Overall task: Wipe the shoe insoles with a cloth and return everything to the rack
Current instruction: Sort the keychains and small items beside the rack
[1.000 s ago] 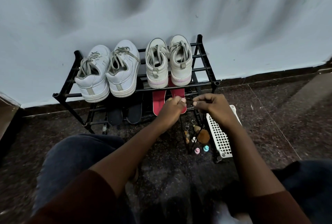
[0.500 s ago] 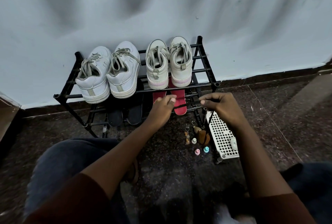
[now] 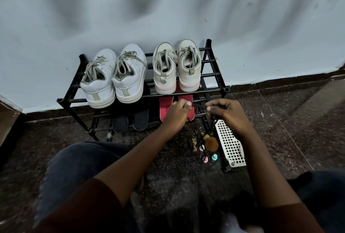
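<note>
While held out at the rack (image 3: 209,90), left hand (image 3: 178,115) over red insoles (image 3: 164,109), right hand (image 3: 228,114) near white basket (image 3: 226,143), both curled, contents impossible to tell.

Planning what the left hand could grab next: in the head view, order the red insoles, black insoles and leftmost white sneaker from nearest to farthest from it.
From the left hand, which pinches a thin dark cord:
1. Red insoles, lower shelf, at its fingertips.
2. Black insoles, lower shelf, to its left.
3. Leftmost white sneaker, top shelf, far left.
</note>
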Available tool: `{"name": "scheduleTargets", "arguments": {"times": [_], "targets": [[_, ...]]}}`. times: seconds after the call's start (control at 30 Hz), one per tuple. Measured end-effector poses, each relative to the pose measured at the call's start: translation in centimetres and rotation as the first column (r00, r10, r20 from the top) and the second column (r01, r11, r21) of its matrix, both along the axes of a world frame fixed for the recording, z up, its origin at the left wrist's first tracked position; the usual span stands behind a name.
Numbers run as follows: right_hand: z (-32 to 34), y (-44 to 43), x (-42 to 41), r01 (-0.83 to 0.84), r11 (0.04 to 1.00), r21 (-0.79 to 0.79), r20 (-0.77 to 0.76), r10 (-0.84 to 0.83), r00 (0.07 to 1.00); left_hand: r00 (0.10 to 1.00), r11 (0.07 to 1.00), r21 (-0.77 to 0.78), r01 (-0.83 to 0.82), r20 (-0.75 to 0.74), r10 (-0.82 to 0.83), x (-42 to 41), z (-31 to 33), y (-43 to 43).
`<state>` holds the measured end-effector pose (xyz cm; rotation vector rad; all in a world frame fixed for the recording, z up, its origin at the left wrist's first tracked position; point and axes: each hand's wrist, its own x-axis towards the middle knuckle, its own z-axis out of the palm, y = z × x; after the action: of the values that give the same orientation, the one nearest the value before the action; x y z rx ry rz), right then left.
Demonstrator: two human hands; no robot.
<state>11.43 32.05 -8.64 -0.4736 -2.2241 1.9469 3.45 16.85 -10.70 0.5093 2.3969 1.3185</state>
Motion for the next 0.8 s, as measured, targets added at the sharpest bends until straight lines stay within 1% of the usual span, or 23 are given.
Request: {"name": "scheduleTargets", "arguments": {"times": [0.17,0.23,0.3,0.4,0.5,0.6,0.7,0.8], "targets": [[-0.5,1.8,0.9,0.012,1.0,0.025,0.044,-0.013,0.999,0.995,0.994,-0.062,-0.089,0.032,0.091,-1.4,-1.0,-1.9],[-0.6,2.2,1.2,0.034,0.999,0.014,0.047,-0.035,0.998,0.991,0.99,-0.068,-0.125,0.043,0.129,-1.7,-1.4,-2.6],[-0.6,2.1,1.2,0.04,0.999,0.029,0.032,-0.041,0.999,0.99,0.989,-0.076,-0.128,0.057,0.132,-1.7,-1.4,-2.8],[-0.3,1.3,0.7,0.018,0.996,0.088,-0.002,-0.018,1.0,0.997,0.994,-0.091,-0.057,0.041,0.061,-0.9,-1.2,-2.4],[-0.4,0.1,0.1,-0.017,0.996,0.092,-0.009,0.017,1.0,0.999,0.996,-0.073,0.048,0.017,-0.046,0.1,-0.8,-1.4],[-0.7,-0.9,-0.3,-0.046,0.992,0.116,-0.006,0.047,0.999,0.993,0.991,-0.059,0.118,0.008,-0.118,0.8,-0.9,-0.4],[-1.1,-1.3,-0.5,-0.047,0.99,0.131,-0.012,0.049,0.999,0.987,0.984,-0.075,0.159,-0.026,-0.161,1.2,-1.3,0.2],[-1.4,-1.3,-0.4,-0.045,0.991,0.127,0.0,0.045,0.999,0.985,0.983,-0.087,0.159,-0.047,-0.164,1.3,-1.6,0.3]]}}
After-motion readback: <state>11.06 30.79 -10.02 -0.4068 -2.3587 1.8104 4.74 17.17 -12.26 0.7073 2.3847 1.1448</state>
